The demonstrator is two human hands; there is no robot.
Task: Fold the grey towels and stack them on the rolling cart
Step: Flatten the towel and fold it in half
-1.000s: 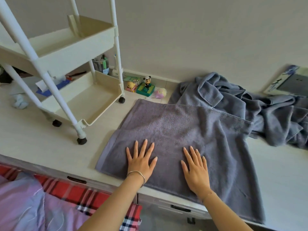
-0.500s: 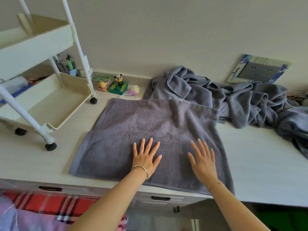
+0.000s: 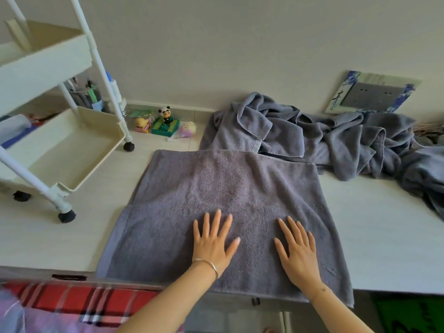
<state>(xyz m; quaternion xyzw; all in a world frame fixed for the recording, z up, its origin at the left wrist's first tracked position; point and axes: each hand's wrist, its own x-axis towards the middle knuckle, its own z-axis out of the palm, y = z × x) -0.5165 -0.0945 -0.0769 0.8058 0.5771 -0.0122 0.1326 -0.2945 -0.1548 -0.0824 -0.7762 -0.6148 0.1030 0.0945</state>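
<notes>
Your left hand (image 3: pixel 212 243) and right hand (image 3: pixel 298 251): fingers spread flat on half-folded towel (image 3: pixel 228 188); unfolded pile (image 3: pixel 324 138) beyond fingertips; cart (image 3: pixel 72 150) unstacked.

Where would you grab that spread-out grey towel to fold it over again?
Probably by its two near corners, coming from the person's side. The flat towel lies smooth on the table, but its near edge hangs just past the table front, so a thumb can slip under there. The left hand and right hand rest flat close by.
</notes>
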